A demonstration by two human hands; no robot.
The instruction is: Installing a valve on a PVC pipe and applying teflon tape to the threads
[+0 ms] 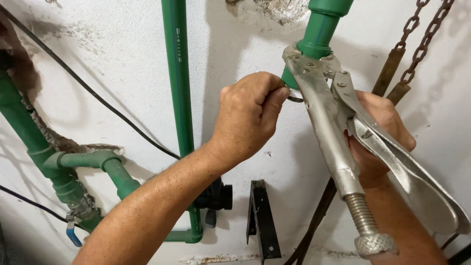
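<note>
My left hand (250,115) is closed around a fitting at the lower end of a green pipe (319,29) that comes down from a hole in the white wall. A metal ring shows between my thumb and the pipe. My right hand (378,137) holds silver locking pliers (333,132) by their handles. The pliers' jaws (309,61) are clamped on the green pipe just above my left hand. Their knurled adjusting screw (373,240) points down toward me.
A vertical green pipe (179,78) runs down the wall at centre. More green pipes and elbows (88,162) with a blue-handled valve (72,235) sit at lower left. Black cables (98,98) cross the wall. Rusty chains (417,44) hang at upper right. A black bracket (260,216) is below.
</note>
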